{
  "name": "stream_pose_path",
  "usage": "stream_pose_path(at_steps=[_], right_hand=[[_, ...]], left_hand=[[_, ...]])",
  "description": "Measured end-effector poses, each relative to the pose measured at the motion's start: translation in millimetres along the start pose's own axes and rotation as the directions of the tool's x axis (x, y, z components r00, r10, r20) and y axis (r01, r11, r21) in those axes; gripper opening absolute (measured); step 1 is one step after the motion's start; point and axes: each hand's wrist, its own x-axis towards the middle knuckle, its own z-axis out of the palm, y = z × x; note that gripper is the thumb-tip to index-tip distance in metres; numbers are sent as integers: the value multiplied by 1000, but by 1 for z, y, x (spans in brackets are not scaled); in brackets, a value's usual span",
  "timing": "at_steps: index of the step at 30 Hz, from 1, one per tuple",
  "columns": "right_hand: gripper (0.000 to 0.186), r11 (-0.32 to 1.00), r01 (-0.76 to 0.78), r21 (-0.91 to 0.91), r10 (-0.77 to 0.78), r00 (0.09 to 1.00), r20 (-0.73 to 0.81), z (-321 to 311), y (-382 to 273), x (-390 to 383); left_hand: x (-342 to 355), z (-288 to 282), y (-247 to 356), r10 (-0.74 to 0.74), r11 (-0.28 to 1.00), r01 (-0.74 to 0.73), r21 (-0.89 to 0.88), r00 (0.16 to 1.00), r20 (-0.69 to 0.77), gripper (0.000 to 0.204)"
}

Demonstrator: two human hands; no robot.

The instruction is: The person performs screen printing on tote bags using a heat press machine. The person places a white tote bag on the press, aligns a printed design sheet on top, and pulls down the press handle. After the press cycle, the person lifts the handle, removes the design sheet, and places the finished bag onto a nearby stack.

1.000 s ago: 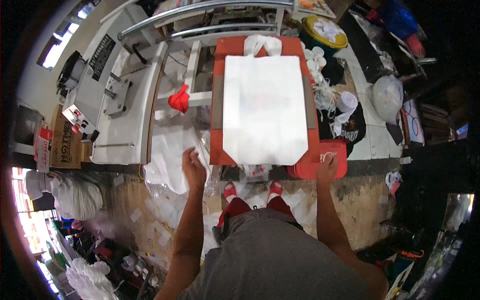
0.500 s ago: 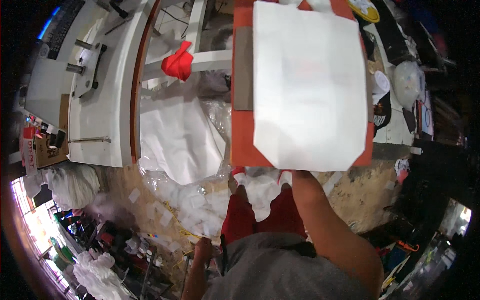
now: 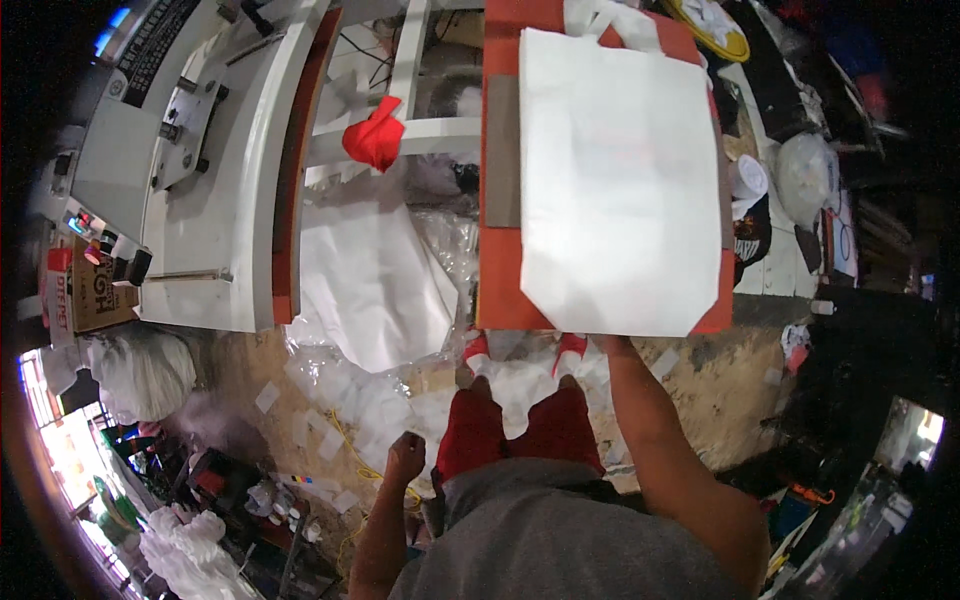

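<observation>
At nine o'clock from my view I see a brown cardboard box with dark printing (image 3: 92,296), sitting at the left end of the white machine table (image 3: 205,250). Up at eleven o'clock, a black rectangular label plate with pale lettering (image 3: 152,50) lies slanted on the grey machine housing (image 3: 115,150).

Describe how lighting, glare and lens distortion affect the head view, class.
Head view: the white bag is so brightly lit it looks washed out; straight edges of the white machine table bend toward the rim; corners fall into black; daylight glares at lower left; the left hand hangs low in dimmer light.
</observation>
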Motion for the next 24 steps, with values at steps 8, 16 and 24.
stream_pose_path(at_steps=[8,16,24], right_hand=[[31,997,70,43,-72,997,34,-37,19,-3],[32,876,474,91,-481,874,72,-118,71,-91],[18,599,691,405,-776,626,82,-347,52,-214]], left_hand=[[59,26,135,184,982,-180,-51,979,92,17],[39,31,300,288,948,-306,87,942,172,46],[44,-5,454,322,868,-488,96,699,639,72]])
